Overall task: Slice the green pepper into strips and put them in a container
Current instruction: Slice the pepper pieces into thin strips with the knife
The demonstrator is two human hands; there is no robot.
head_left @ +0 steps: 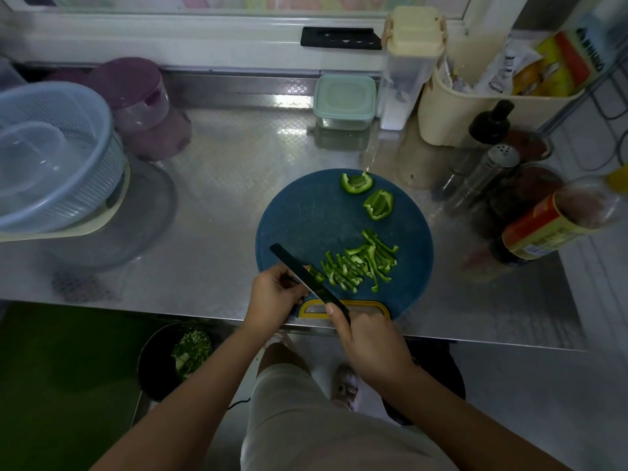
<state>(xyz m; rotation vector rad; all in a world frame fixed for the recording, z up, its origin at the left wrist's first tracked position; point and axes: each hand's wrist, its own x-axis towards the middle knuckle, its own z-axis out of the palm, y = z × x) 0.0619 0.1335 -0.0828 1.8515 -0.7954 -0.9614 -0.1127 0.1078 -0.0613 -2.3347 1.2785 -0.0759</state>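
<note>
Green strips (360, 263) lie piled on the blue cutting board (306, 215) at the tabletop (221, 198) front edge. Slicing is partway done: right hand (370, 341) grips the knife (306, 277), blade on a small pepper stub (316, 274) pinched by left hand (275, 294). Two uncut pepper pieces (379, 204) wait on the board's far side. Next: finish the stub, slice those, then open the lidded container (344, 102) at the back edge.

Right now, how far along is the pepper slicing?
Done: a pile of strips lies on the cutting board. In hand: the right hand holds the knife on a pepper piece that the left hand steadies. Left: two chunks uncut; no strips in a container yet.
</note>
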